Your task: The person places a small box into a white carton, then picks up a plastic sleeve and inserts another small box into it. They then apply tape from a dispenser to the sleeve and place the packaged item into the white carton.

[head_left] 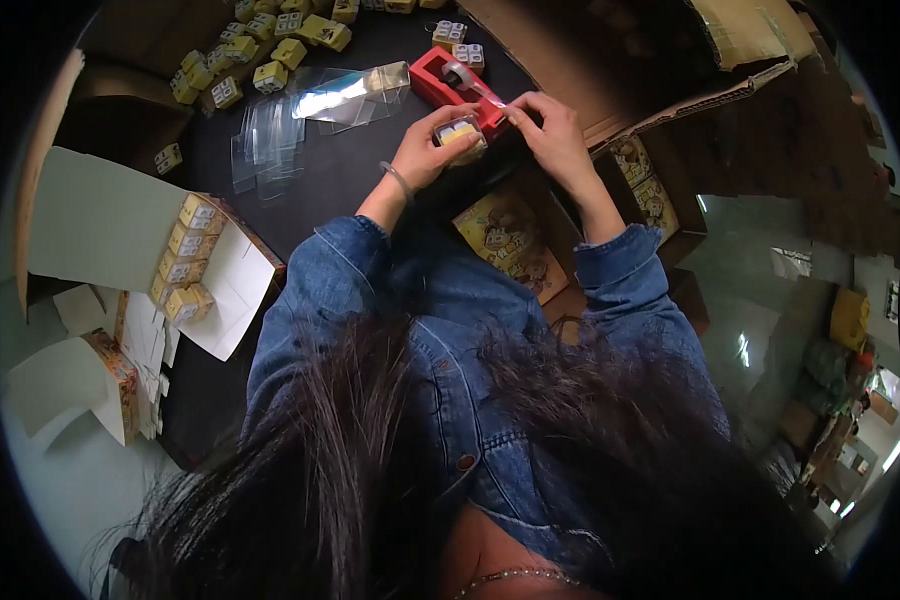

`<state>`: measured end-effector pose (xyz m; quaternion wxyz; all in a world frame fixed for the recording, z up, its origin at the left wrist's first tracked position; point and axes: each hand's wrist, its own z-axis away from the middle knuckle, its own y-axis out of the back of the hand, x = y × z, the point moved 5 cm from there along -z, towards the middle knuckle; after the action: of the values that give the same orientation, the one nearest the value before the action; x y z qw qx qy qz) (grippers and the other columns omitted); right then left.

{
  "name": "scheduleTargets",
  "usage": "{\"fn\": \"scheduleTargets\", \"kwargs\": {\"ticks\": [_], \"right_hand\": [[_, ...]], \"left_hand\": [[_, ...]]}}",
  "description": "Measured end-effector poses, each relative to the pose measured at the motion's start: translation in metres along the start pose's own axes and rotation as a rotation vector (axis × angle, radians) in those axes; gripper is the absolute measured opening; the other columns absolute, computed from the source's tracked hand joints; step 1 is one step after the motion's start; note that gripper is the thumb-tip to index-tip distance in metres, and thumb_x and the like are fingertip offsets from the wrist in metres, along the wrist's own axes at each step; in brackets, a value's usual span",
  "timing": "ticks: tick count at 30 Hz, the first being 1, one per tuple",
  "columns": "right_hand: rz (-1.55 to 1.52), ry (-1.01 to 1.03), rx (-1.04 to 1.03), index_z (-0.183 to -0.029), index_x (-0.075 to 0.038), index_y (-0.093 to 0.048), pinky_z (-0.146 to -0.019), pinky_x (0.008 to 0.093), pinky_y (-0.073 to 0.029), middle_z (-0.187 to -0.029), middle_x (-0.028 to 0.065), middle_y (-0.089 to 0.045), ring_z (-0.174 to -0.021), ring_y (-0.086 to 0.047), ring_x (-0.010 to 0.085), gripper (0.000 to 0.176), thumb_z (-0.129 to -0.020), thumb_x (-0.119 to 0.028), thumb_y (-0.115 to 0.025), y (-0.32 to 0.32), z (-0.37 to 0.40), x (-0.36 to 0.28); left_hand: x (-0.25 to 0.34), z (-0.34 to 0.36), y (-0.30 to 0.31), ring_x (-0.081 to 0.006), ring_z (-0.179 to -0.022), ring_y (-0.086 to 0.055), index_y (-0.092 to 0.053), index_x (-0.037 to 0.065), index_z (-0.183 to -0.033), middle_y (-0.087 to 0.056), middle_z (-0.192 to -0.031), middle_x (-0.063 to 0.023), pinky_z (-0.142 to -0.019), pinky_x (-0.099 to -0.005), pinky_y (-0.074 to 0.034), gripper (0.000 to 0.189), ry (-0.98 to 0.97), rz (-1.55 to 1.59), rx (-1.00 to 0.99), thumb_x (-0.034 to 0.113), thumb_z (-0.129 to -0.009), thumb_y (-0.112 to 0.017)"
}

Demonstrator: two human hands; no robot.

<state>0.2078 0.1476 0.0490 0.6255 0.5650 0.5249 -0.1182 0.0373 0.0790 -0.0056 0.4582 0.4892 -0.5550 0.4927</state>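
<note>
My left hand is wrapped round a small clear box with a yellow and white block inside, just in front of a red tape dispenser. A roll of clear tape sits in the dispenser. From it a strip of tape runs to my right hand, whose thumb and forefinger pinch its end. Flat clear plastic sleeves lie to the left of the dispenser on the dark table.
Many yellow and white blocks are scattered at the back left. An open white carton holds a row of blocks at the left. Cardboard boxes stand at the right, and a patterned yellow box lies near my lap.
</note>
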Motion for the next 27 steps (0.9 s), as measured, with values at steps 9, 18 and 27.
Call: {"fn": "scheduleTargets", "kwargs": {"ticks": [9, 18, 27], "right_hand": [[-0.589, -0.393, -0.156, -0.093, -0.003, -0.069, -0.059, 0.0219, -0.046, -0.073, -0.0007, -0.063, -0.064, -0.055, 0.0058, 0.014, -0.093, -0.013, -0.059, -0.029, 0.017, 0.058], [-0.872, -0.230, -0.071, -0.106, -0.001, -0.067, -0.067, 0.0213, -0.050, -0.083, 0.0012, -0.064, -0.075, -0.060, 0.0071, 0.016, -0.094, -0.008, -0.061, -0.075, 0.049, -0.001], [-0.106, -0.247, -0.005, -0.125, -0.001, -0.054, -0.069, 0.0304, -0.053, -0.084, 0.0123, -0.071, -0.080, -0.070, 0.0190, 0.047, -0.088, -0.025, -0.071, -0.118, 0.051, -0.015]], "left_hand": [[-0.003, 0.009, 0.005, -0.0104, -0.097, -0.060, -0.063, 0.006, -0.118, -0.067, -0.105, -0.0042, -0.087, -0.0259, -0.049, 0.033, 0.068, -0.014, 0.135, 0.019, -0.088, -0.069], [0.004, 0.037, 0.033, -0.0103, -0.094, -0.059, -0.062, 0.004, -0.118, -0.066, -0.101, -0.0036, -0.083, -0.0243, -0.048, 0.028, -0.010, -0.021, 0.297, 0.022, -0.097, -0.058], [0.010, 0.051, 0.035, -0.0150, -0.102, -0.060, -0.053, 0.004, -0.127, -0.062, -0.114, -0.0083, -0.090, -0.0279, -0.048, 0.033, 0.052, 0.214, 0.279, 0.020, -0.098, -0.055]]}}
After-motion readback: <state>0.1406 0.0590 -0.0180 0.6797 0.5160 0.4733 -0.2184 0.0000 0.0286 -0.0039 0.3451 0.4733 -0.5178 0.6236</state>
